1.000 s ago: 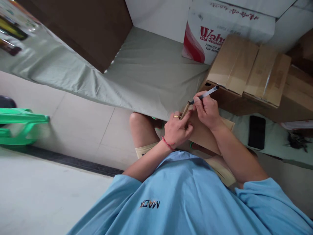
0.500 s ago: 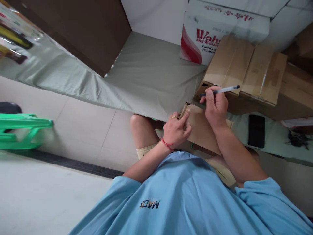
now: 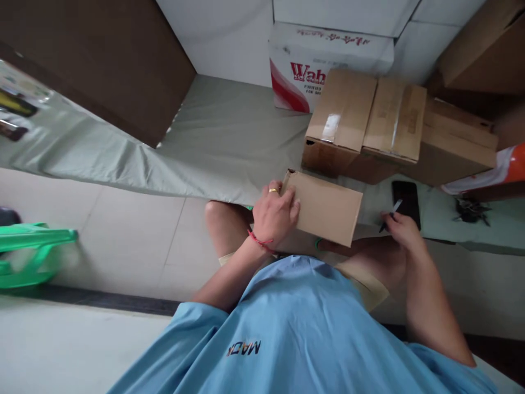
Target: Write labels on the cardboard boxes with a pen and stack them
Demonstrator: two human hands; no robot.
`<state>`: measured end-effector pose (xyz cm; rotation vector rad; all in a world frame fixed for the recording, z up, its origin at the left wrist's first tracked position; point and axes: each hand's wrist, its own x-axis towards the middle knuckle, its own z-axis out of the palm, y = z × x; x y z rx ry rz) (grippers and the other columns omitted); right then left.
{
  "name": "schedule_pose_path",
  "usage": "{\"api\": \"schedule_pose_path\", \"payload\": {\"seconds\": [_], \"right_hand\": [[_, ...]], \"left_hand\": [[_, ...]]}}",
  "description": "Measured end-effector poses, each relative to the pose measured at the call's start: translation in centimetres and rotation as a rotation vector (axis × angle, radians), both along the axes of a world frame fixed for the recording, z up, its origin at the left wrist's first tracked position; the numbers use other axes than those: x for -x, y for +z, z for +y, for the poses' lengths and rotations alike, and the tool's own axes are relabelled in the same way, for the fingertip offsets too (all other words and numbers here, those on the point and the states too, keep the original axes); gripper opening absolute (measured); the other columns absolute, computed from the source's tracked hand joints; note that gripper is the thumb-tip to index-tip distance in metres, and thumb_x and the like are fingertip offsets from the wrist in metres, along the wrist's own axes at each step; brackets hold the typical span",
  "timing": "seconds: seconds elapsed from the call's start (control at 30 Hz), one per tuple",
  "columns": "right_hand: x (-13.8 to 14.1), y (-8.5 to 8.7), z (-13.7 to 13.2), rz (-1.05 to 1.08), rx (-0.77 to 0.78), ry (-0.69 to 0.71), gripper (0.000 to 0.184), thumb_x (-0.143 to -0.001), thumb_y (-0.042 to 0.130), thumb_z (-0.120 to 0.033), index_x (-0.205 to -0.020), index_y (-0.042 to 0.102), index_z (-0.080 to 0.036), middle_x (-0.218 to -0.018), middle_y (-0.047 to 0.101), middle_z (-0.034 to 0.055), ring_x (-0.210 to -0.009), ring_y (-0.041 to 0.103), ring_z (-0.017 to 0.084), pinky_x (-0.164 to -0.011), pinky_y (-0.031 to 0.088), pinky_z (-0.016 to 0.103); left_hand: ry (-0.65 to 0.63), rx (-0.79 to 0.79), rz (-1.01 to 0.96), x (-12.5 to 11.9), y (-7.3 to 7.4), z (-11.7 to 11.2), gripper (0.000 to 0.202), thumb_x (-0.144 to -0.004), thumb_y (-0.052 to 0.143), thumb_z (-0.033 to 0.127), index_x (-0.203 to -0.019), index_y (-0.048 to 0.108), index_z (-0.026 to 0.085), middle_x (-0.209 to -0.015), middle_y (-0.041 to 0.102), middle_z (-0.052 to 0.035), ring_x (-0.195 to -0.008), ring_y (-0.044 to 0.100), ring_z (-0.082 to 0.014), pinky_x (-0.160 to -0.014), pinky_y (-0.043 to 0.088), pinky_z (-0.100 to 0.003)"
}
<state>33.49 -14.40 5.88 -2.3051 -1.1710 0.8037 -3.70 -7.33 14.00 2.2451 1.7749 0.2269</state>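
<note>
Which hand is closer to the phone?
Right. The right hand is just beside the phone, holding a pen; the left hand is farther away, holding the small cardboard box.

I see pen (image 3: 397, 206) only in part, right hand (image 3: 404, 231) hides middle; green plastic thing (image 3: 36, 236) cut off at left edge

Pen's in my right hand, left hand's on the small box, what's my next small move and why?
I'd probably lay the pen on the cloth beside the smartphone: your right hand holds it near the phone, and only your left hand is on the small cardboard box, so a freed right hand might help steady it.
</note>
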Motion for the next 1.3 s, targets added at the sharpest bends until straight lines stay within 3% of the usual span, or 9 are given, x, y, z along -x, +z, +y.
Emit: {"api": "schedule_pose_path", "payload": {"seconds": [0.17,0.27,0.4,0.5,0.6,0.73,0.97,1.13,1.3], "right_hand": [[-1.1,-1.6,1.4,-0.064,0.148,-0.015,0.040,-0.084,0.061,-0.052,-0.060,0.060,-0.020,-0.053,0.052,0.0024,-0.056,0.047,0.017,-0.058,0.032,0.031],[-0.8,-1.7,3.4,-0.092,0.138,0.012,0.040,-0.087,0.062,-0.050,-0.060,0.060,-0.020,-0.054,0.052,0.0034,-0.060,0.050,0.019,-0.063,0.033,0.032],[-0.5,-1.5,4.7,-0.120,0.073,0.017,0.043,-0.095,0.054,-0.053,-0.097,0.076,-0.016,-0.071,0.067,0.0086,-0.075,0.062,0.024,-0.073,0.042,0.034],[-1.4,-1.2,3.4,-0.307,-0.044,-0.086,0.053,-0.097,0.054,-0.049,-0.130,0.070,-0.012,-0.102,0.075,0.0173,-0.100,0.066,0.031,-0.091,0.046,0.041],[-2.7,-1.5,0.9,-0.579,-0.112,-0.219,0.067,-0.093,0.061,-0.051,-0.142,0.062,-0.006,-0.133,0.066,0.0285,-0.126,0.057,0.040,-0.106,0.042,0.052],[-3.7,-2.4,-1.6,-0.607,0.059,-0.239,0.086,-0.084,0.073,-0.066,-0.139,0.061,0.000,-0.140,0.057,0.0350,-0.130,0.050,0.048,-0.107,0.042,0.057],[-4.1,-3.4,0.1,-0.558,0.121,-0.281,0.090,-0.078,0.076,-0.074,-0.136,0.062,-0.006,-0.142,0.053,0.0321,-0.132,0.045,0.048,-0.105,0.042,0.059],[-5.3,-3.8,1.6,-0.572,0.047,-0.267,0.087,-0.074,0.078,-0.071,-0.129,0.063,-0.006,-0.134,0.055,0.0305,-0.127,0.049,0.045,-0.106,0.043,0.058],[-5.2,-2.7,1.4,-0.590,-0.014,-0.276,0.082,-0.070,0.080,-0.069,-0.122,0.063,-0.007,-0.128,0.058,0.0277,-0.116,0.059,0.041,-0.102,0.049,0.057]], "left_hand": [[-0.053,0.112,0.080,-1.9,0.5,-0.8,0.097,-0.096,0.065,0.067,-0.166,0.040,0.004,-0.170,0.029,-0.0360,-0.153,0.041,-0.0516,-0.112,0.050,-0.059],[-0.013,0.130,0.082,-2.6,-0.3,-1.0,0.110,-0.092,0.066,0.074,-0.169,0.031,0.003,-0.174,0.022,-0.0371,-0.156,0.035,-0.0548,-0.113,0.048,-0.063],[0.004,0.125,0.047,-2.4,-0.8,-0.6,0.111,-0.092,0.068,0.073,-0.170,0.030,0.005,-0.174,0.023,-0.0357,-0.158,0.034,-0.0530,-0.117,0.046,-0.062],[-0.018,0.113,0.013,-2.1,-1.1,-0.4,0.105,-0.095,0.067,0.069,-0.169,0.032,0.003,-0.172,0.025,-0.0371,-0.159,0.033,-0.0525,-0.120,0.043,-0.062],[-0.023,0.103,-0.010,-2.0,-1.6,-0.4,0.103,-0.095,0.066,0.067,-0.169,0.033,0.003,-0.172,0.025,-0.0384,-0.159,0.032,-0.0549,-0.119,0.043,-0.066],[-0.062,0.099,-0.092,-0.9,-2.3,0.0,0.101,-0.097,0.064,0.065,-0.168,0.031,0.001,-0.172,0.022,-0.0398,-0.161,0.026,-0.0550,-0.124,0.036,-0.068],[-0.429,0.309,-0.276,4.6,-2.4,2.5,0.132,-0.069,0.095,0.053,-0.173,0.022,0.018,-0.180,0.001,-0.0283,-0.168,0.007,-0.0490,-0.132,0.024,-0.066],[-0.347,0.274,-0.390,4.7,-2.9,1.0,0.114,-0.078,0.087,0.029,-0.173,0.024,0.029,-0.180,0.008,-0.0214,-0.168,0.015,-0.0449,-0.133,0.026,-0.064],[-0.267,0.229,-0.497,3.6,-3.8,-1.4,0.103,-0.079,0.087,0.026,-0.169,0.036,0.025,-0.179,0.009,-0.0210,-0.168,0.013,-0.0449,-0.134,0.028,-0.062]]}}
